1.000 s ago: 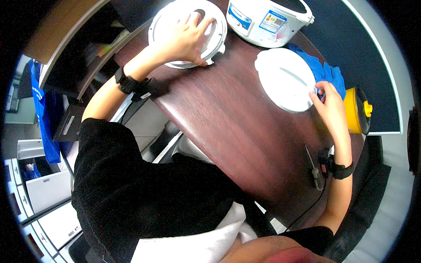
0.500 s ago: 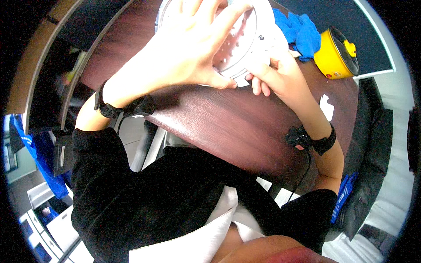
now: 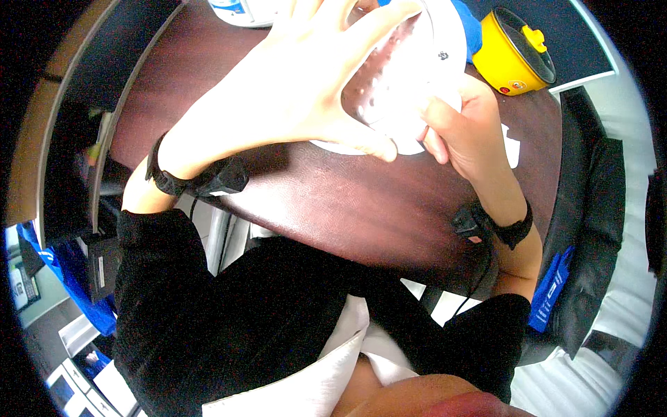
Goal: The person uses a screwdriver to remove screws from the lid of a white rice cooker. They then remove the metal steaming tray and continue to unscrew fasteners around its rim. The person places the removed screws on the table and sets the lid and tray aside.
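Observation:
A round white lid [image 3: 396, 87], with a glossy inner ring and small marks like droplets on its middle, is raised at the top centre, over the brown desk [image 3: 347, 201]. My left hand [image 3: 306, 90] grips it from the left, fingers spread across it and thumb along the lower rim. At the right side of the same lid, my right hand [image 3: 462, 128] has its fingers curled on the edge. Glare and my hands hide part of it. A white appliance body [image 3: 240, 10] shows behind, at the top left.
A yellow pot [image 3: 504, 59] with a glass lid stands at the back right beside blue cloth [image 3: 470, 24]. White paper [image 3: 511, 153] lies at the desk's right, and a black cable hangs from my right wrist device. Shelves border the left; a blue bag [image 3: 552, 285] is at the lower right.
My left hand has carried the round lid rightward. My right hand has moved from the separate white plate to grip this lid. The view has shifted too.

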A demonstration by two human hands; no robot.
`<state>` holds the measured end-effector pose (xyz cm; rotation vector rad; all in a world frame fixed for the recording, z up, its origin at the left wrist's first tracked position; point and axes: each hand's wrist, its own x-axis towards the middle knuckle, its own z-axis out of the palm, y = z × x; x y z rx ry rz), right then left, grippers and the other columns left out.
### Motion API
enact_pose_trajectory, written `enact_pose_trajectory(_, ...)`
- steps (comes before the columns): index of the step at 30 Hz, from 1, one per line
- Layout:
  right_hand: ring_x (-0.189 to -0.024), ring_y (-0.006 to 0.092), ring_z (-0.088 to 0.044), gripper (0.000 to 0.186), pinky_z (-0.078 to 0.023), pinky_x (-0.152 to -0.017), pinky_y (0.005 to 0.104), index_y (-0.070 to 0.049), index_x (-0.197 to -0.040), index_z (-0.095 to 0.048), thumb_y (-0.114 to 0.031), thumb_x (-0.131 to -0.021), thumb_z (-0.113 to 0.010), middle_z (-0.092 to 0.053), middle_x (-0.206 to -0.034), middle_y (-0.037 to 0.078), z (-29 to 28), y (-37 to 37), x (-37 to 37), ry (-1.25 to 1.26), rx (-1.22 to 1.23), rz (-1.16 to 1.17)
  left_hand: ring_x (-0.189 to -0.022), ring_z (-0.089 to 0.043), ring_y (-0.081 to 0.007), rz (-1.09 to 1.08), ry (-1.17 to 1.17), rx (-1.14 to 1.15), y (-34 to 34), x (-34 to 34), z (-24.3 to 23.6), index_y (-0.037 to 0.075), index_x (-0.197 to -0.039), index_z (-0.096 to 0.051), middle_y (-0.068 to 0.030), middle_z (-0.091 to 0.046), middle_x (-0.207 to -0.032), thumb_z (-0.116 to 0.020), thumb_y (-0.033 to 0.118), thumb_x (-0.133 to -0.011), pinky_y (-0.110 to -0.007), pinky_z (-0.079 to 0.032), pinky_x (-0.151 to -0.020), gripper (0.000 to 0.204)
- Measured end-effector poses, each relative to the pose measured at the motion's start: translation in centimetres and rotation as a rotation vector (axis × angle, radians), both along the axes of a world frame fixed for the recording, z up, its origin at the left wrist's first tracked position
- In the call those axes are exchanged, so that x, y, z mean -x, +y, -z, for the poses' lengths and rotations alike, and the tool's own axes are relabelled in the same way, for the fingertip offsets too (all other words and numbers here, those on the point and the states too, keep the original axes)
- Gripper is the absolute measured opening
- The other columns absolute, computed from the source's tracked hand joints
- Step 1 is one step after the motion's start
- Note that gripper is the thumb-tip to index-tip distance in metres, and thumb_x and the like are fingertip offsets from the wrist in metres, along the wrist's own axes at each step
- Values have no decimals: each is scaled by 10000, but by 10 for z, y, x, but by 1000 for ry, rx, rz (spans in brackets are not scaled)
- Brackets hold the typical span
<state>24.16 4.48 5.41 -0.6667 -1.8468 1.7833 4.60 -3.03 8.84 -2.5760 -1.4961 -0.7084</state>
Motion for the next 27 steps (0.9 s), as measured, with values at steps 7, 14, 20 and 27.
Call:
enact_pose_trajectory(7,-372,52,-430,118,-339,-356,199,7,-812,-580,-110,-816,-571,-567,-598,36,-3,-3,-35,-25,68,30,-1311,-244,-264,-255,-374,-51,13,30,39,50,-1364,-298,-151,-290,-1391,-717,321,-691,-374,-212,-1073,838)
enact_pose_trajectory(14,-406,82,-474,138,-413,-416,209,14,-853,-557,-123,-835,-559,-569,-655,58,22,0,-50,64,250,-23,-1015,-556,-155,-50,-1632,796,32,54,88,-8,-1186,-500,-114,-585,-1093,-628,278,-834,-287,-476,-856,471)
enact_pose_trajectory(20,-726,148,-587,297,-465,-637,276,-20,-1030,-505,-179,-812,-630,-600,-856,83,33,18,-64,-328,-317,103,-782,-630,-110,-81,-1559,597,30,54,85,-20,-1109,-528,-78,-645,-939,-623,136,-825,-222,-513,-748,337)
enact_pose_trajectory(27,-995,295,-517,525,-436,-829,392,-26,-1077,-500,-267,-680,-744,-525,-1049,145,48,27,-87,-953,-701,17,-663,-599,-65,-228,-1325,471,28,62,75,7,-945,-586,-37,-639,-808,-663,116,-799,-180,-478,-606,197)
